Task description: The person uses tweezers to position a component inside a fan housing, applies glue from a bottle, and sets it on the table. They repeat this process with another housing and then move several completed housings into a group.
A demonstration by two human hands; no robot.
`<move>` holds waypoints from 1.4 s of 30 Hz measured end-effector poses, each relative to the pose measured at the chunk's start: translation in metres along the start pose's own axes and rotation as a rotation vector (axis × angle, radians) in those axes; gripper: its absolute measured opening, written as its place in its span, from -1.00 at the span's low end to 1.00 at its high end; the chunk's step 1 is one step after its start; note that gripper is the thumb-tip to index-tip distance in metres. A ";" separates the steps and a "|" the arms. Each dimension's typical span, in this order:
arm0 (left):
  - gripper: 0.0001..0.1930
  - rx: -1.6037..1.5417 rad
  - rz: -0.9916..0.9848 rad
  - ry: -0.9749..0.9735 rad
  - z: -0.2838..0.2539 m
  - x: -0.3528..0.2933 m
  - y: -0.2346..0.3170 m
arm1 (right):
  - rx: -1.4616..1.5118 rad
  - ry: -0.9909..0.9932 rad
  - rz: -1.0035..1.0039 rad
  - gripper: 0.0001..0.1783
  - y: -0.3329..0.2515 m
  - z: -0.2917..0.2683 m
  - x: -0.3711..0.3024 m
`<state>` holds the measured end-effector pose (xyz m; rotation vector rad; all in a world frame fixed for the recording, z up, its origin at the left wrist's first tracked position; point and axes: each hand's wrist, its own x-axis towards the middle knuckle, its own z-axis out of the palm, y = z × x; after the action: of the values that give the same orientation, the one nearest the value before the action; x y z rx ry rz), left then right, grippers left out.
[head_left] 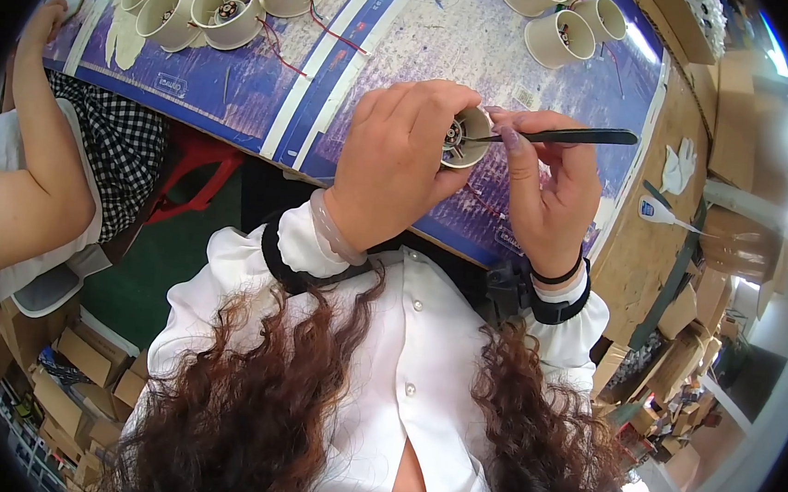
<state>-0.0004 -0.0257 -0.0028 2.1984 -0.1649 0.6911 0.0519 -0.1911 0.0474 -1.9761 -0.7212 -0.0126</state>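
Observation:
My left hand [396,158] is wrapped round a cream round housing [477,154], tilted so that its open end shows toward my right. Inside sits a small motor-like part [452,135] with a dark centre. Black tweezers [588,136] are pinched in my right hand [552,180], and their thin tip reaches into the housing's opening. My right fingertips are close to its rim. A thin red wire [481,197] lies below the housing. The far side of the housing is hidden by my left fingers.
Several similar cream housings [227,13] with red wires stand at the far left, and several more [558,39] at the far right. A person's arm [36,144] rests at the table's left edge. A white-handled tool [658,209] and crumpled white glove-like piece [679,167] lie right.

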 end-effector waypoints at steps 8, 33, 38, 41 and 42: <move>-0.40 -0.008 0.006 -0.020 -0.003 0.002 0.003 | 0.353 0.235 0.051 -0.78 -0.018 -0.014 -0.010; -0.41 -0.002 0.009 -0.058 -0.004 0.001 0.002 | -0.404 -0.120 -0.012 -0.82 0.010 -0.006 -0.055; -0.42 0.022 0.013 -0.053 -0.003 0.001 0.003 | -0.360 -0.045 -0.002 -0.78 0.008 -0.009 -0.061; -0.42 0.022 0.017 -0.048 -0.003 0.000 0.002 | -0.452 -0.064 0.000 -0.77 0.008 -0.012 -0.067; -0.42 0.018 0.020 -0.045 -0.002 0.001 0.001 | -0.498 -0.072 0.001 -0.77 0.009 -0.013 -0.068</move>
<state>-0.0011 -0.0246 -0.0002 2.2331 -0.2048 0.6572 0.0038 -0.2370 0.0264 -2.4605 -0.8210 -0.1320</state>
